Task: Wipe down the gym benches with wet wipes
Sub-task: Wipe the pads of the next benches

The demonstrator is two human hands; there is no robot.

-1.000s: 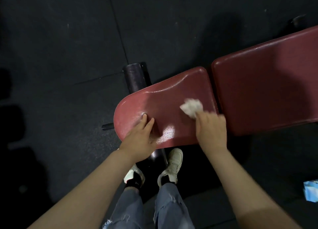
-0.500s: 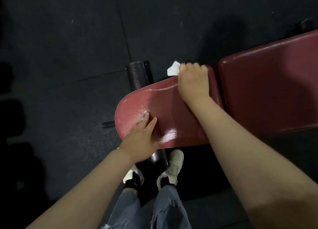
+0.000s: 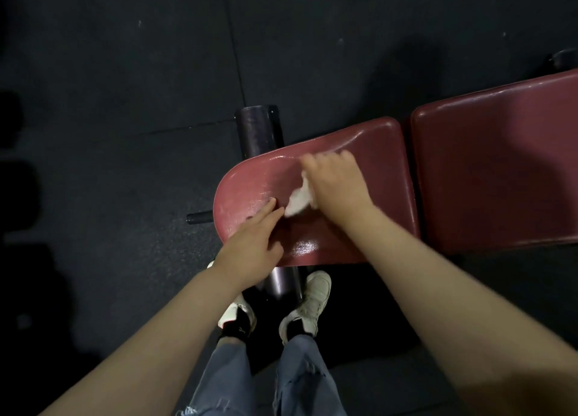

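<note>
A dark red padded seat pad [image 3: 378, 165] of a gym bench lies in front of me, with a second red pad [image 3: 494, 178] right of it across a narrow gap. My right hand [image 3: 336, 185] presses a crumpled white wet wipe [image 3: 298, 198] onto the middle of the seat pad; the hand is blurred and most of the wipe is under the palm. My left hand [image 3: 250, 246] rests with straight fingers on the pad's near left part, its fingertips almost touching the wipe. The pad's surface shines wet near the front edge.
A black foam roller [image 3: 255, 131] and frame bar stick out behind and below the seat pad, and a thin peg [image 3: 200, 218] juts out at its left. My two white shoes [image 3: 309, 303] stand on the dark rubber floor [image 3: 125, 103] under the bench's near edge.
My right hand swept the wipe from the pad's right side up to its far edge, then back down to the middle near my left hand. My left hand stayed in place.
</note>
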